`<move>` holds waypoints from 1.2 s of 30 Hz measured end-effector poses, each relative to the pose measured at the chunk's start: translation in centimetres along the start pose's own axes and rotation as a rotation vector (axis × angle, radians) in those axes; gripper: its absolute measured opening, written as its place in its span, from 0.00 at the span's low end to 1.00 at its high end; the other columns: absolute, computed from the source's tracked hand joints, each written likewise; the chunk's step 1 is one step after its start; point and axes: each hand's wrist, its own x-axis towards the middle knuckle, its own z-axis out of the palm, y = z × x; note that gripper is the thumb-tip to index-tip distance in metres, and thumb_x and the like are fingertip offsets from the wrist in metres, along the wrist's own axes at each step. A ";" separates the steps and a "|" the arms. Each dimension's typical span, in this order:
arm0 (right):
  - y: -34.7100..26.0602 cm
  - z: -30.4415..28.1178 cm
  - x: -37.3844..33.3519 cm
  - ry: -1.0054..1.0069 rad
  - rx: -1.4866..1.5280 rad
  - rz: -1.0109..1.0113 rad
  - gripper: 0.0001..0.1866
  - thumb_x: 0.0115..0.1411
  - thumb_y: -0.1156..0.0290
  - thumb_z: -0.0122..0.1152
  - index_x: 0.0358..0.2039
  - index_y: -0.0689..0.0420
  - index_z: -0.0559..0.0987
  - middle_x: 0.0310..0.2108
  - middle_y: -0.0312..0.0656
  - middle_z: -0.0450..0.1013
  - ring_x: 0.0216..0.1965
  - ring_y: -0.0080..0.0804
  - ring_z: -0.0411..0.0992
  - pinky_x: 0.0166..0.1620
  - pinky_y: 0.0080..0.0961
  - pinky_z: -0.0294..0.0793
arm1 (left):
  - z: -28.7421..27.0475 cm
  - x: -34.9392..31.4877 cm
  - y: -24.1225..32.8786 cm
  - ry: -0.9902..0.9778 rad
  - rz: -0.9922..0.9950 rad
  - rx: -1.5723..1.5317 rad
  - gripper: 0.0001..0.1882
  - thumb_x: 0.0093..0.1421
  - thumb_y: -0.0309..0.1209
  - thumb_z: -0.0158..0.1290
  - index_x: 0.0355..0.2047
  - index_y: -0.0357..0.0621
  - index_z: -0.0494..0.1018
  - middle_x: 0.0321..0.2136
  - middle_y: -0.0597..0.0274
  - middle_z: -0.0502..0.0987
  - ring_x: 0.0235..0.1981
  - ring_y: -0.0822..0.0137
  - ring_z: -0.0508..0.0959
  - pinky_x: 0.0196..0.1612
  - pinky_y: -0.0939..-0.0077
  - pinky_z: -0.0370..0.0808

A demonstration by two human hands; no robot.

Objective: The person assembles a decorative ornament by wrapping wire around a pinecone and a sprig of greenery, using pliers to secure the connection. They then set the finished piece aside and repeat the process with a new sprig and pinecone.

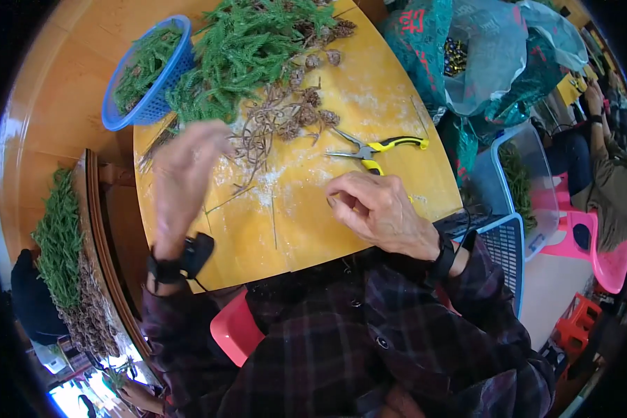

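My left hand (188,177) is raised over the left part of the yellow table (313,244), smeared by motion, so its fingers cannot be read. My right hand (383,209) is curled near the table's front, thumb against the bent fingers; whatever it may hold is hidden. Just beyond it lie long-nose pliers (364,150) with yellow and black handles, jaws pointing left. Brown stems with small pine cones (303,115) lie farther back, beside a heap of green artificial pine sprigs (240,52). A thin stem (274,223) rests between my hands.
A blue basket (161,87) of greenery stands at the far left. To the right are a teal plastic bag (414,59), a clear bin (536,174), a blue crate (505,244) and a pink chair (578,230). Other people sit at both sides. White crumbs dust the table.
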 end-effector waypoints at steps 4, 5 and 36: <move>0.8 0.1 0.1 0.031 0.004 -0.057 0.06 0.49 0.80 0.58 0.29 0.63 0.74 0.22 0.42 0.72 0.19 0.31 0.70 0.22 0.23 0.68 | 4.5 -4.5 0.6 -0.206 -0.119 -0.214 0.06 0.55 0.21 0.49 0.33 0.35 0.74 0.27 0.59 0.76 0.31 0.71 0.76 0.35 0.79 0.71; 1.1 0.2 0.2 0.038 -0.016 -0.079 0.05 0.49 0.80 0.58 0.29 0.63 0.74 0.22 0.42 0.72 0.18 0.30 0.70 0.22 0.22 0.67 | 5.0 -5.4 0.4 -0.266 -0.120 -0.253 0.06 0.55 0.20 0.49 0.33 0.35 0.74 0.27 0.59 0.76 0.31 0.70 0.76 0.35 0.79 0.71; 0.7 0.6 0.5 0.007 -0.067 -0.009 0.03 0.51 0.79 0.59 0.28 0.64 0.76 0.21 0.43 0.72 0.18 0.28 0.69 0.21 0.20 0.64 | -6.2 -4.2 -15.0 0.146 -0.085 0.529 0.04 0.49 0.22 0.48 0.20 0.33 0.66 0.17 0.44 0.65 0.22 0.49 0.67 0.26 0.65 0.65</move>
